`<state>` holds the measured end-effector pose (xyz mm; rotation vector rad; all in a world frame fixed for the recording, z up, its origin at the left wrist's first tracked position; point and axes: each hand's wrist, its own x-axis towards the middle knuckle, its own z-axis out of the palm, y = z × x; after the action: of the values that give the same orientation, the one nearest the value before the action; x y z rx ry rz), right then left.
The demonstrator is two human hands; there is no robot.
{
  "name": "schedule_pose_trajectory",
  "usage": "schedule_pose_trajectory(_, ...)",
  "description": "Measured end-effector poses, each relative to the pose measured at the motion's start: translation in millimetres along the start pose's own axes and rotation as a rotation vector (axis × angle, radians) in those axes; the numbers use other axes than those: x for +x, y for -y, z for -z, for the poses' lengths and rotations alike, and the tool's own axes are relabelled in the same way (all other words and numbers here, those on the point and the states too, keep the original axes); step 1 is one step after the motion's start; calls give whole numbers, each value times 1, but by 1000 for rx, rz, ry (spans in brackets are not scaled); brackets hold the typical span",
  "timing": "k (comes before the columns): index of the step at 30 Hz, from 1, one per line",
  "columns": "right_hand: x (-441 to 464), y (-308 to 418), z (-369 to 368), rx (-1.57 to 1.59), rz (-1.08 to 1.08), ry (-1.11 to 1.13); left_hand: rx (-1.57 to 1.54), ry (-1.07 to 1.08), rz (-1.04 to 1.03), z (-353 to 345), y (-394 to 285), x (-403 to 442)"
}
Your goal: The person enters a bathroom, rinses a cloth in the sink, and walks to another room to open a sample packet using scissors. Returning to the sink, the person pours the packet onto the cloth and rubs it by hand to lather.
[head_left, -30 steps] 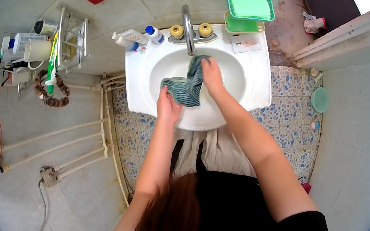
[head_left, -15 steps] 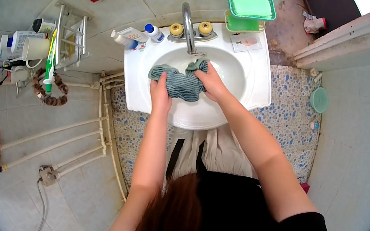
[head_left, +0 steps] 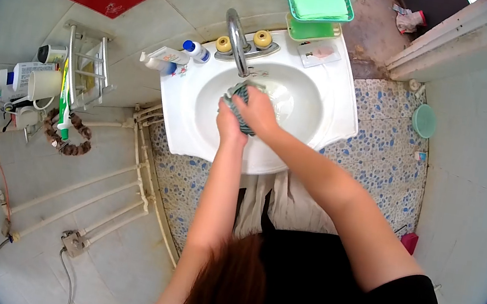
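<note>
A green-grey striped cloth (head_left: 240, 103) is bunched up between my two hands over the white washbasin (head_left: 308, 99). My left hand (head_left: 231, 127) is closed around its lower left side. From the right, my right hand (head_left: 257, 110) grips the upper part and presses it against the left. Most of the cloth is hidden by the fingers. Just above the hands is the chrome faucet spout (head_left: 238, 42), with a yellow knob (head_left: 262, 38) on its right and another on its left.
A blue-capped bottle (head_left: 196, 51) and tubes stand on the basin's left rim. At the back right sits a green soap dish (head_left: 320, 5). A wall rack (head_left: 87, 68) with toiletries hangs at left. A green basin (head_left: 424, 121) lies on the pebbled floor.
The cloth, spread out between the hands before, is now squeezed into a bundle. My right hand has moved left and my left hand right, so they meet. The view has shifted slightly.
</note>
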<state>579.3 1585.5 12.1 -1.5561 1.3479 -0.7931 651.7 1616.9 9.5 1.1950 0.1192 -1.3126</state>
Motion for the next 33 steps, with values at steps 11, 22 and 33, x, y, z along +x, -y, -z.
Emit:
schedule_pose_trajectory(11,-1,17,5,-50,18,39,104,77,66,9,6,8)
schedule_pose_trajectory(22,10,21,15,-144,18,-5,90,77,95,-6,0,-4)
schedule_pose_trajectory(33,13,22,12,-220,12,48,124,60,82,-3,-3,-2)
